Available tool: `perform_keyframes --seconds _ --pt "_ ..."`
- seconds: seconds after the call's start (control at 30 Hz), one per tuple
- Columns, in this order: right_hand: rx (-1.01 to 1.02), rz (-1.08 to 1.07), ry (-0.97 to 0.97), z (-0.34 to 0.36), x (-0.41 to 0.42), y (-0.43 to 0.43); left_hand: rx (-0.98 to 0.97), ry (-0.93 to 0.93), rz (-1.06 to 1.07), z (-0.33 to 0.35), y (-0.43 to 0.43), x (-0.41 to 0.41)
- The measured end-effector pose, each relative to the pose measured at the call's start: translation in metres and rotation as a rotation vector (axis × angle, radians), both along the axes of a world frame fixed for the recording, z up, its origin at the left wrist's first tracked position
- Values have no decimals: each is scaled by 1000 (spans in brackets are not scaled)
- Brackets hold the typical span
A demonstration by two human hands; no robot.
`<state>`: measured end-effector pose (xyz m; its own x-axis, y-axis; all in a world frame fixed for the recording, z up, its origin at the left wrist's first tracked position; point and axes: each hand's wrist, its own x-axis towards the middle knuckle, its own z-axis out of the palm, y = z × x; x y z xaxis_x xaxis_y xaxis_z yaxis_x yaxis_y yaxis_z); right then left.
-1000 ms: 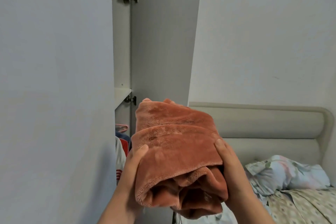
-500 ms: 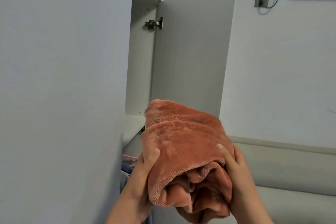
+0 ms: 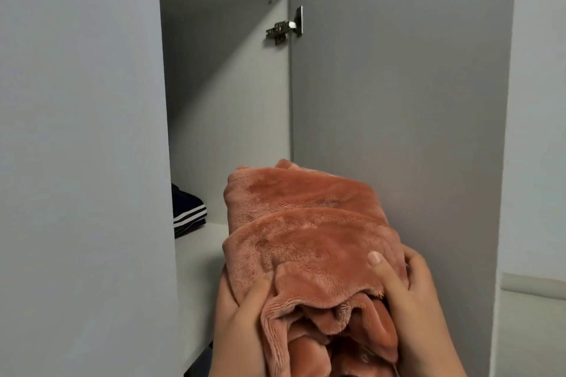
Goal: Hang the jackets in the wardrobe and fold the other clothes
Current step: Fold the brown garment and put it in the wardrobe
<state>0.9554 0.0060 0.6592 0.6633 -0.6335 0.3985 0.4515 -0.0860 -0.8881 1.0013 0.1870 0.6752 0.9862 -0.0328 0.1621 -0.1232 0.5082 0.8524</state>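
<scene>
Plush rust fleece point(image 3: 309, 223) folded thick, left hand point(image 3: 242, 318) and right hand point(image 3: 407, 294) gripping its sides, over smooth white shelf point(image 3: 199, 257), dark striped garment point(image 3: 186, 211) behind

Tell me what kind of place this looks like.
Probably a home, at an open wardrobe: a white door on a metal hinge, a shelf with a folded dark striped garment, and a folded rust fleece garment gripped by the left hand and right hand.

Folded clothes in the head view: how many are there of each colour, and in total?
Rust-pink: 1, the fleece bundle held by the left hand and right hand.
Dark with white stripes: 1, the striped garment on the shelf.
Total: 2
</scene>
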Motion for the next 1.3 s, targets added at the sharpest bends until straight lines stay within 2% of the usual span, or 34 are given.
perform_keyframes --seconds 0.07,0.23,0.37,0.6,0.7,0.83,0.9,1.0,1.2,1.3 --pt "-3 48 -32 5 9 1 -28 34 122 9 -10 7" --pt "-57 242 -123 20 15 8 -188 -60 2 9 -9 9" --pt "-94 318 -113 37 27 15 -255 -117 25 20 -6 19" --pt "33 396 -124 53 81 10 -280 -128 166 35 -7 44" --pt "56 411 -150 59 114 8 -253 -163 194 39 -9 65" --pt "53 471 -189 70 165 9 -44 -294 149 42 -9 96" --pt "56 532 -213 78 193 11 1 -330 157 48 -15 112" --pt "69 614 -249 89 232 20 -15 -282 436 53 -22 142" --pt "114 692 -248 109 295 53 -401 -276 807 73 -17 194" --pt "139 706 -217 120 327 73 -407 -215 984 90 -22 223"
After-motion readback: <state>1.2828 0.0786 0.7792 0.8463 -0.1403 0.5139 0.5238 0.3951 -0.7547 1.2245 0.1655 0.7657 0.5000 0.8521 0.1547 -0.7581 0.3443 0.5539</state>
